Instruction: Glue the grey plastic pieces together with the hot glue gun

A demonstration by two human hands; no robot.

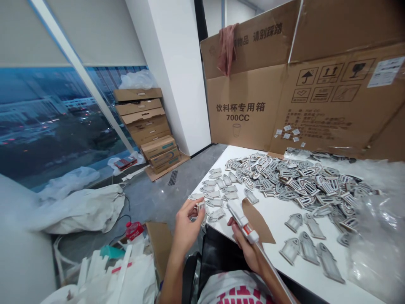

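My left hand (187,223) is at the table's left edge, thumb and fingers pinched round a small grey arch-shaped plastic piece (201,207). In my right hand (245,242) is a white glue gun (242,220) with an orange part near the grip; its tip points up and left, and a pale cord runs down over my forearm. Beside the gun lies a brown cardboard scrap (257,221). Grey pieces like the held one (212,194) lie in loose rows just beyond my left hand. A large heap of such pieces (281,175) covers the back of the table.
Several separate grey pieces (308,249) lie to the right, next to clear plastic bags (376,245). A tall cardboard box (243,93) walls the back. Stacked flat cartons (145,122) stand by the window. A white bag with scraps (133,270) and a red bottle (133,230) sit lower left.
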